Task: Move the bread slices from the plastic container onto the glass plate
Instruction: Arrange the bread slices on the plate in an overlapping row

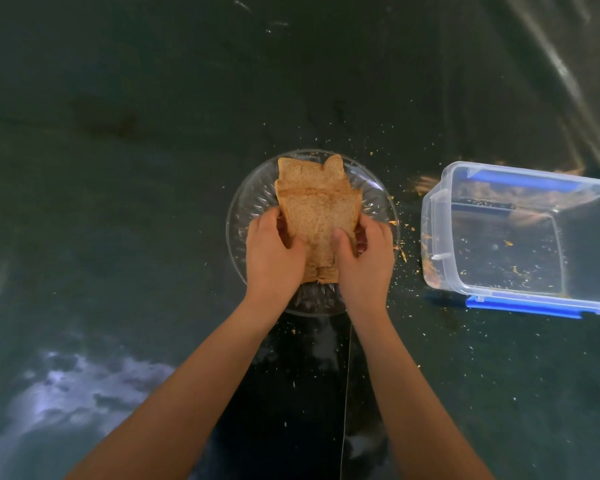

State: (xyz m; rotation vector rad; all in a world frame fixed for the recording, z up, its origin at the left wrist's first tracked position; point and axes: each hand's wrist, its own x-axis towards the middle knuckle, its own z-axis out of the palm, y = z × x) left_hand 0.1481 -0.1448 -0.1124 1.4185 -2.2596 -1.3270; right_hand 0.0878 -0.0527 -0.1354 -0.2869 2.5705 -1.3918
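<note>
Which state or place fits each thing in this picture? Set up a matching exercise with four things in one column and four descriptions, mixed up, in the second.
Things
1. bread slices
2. glass plate
3. plastic container
4. crumbs

Descriptions
A. to the right of the plate, with only bits left inside
B. scattered on the dark surface
C. under the bread, in the middle of the view
D. held from both sides by the left hand and right hand

Pairs: 1-D, 2-C, 3-A, 4-B
</note>
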